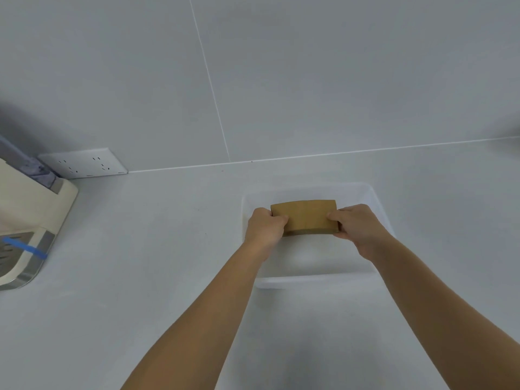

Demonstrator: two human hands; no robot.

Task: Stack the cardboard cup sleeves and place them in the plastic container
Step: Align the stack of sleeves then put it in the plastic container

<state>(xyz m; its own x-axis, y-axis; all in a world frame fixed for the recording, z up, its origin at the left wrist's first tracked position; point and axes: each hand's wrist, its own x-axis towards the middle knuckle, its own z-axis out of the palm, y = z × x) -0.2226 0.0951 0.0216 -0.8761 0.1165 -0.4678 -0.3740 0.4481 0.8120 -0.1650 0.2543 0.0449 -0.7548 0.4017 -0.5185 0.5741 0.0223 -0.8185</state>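
Observation:
A flat brown stack of cardboard cup sleeves (305, 216) is held over the inside of a translucent white plastic container (315, 278) on the pale counter. My left hand (264, 226) grips the stack's left end with the thumb on top. Gripping the right end the same way is my right hand (358, 226). The stack hangs near the container's far half; whether it touches the bottom I cannot tell. How many sleeves the stack holds is hidden.
A cream-coloured appliance (31, 215) with a metal perforated tray and a strip of blue tape stands at the left edge. A white wall socket plate (83, 164) sits on the tiled wall behind it. The counter meets the wall just beyond the container.

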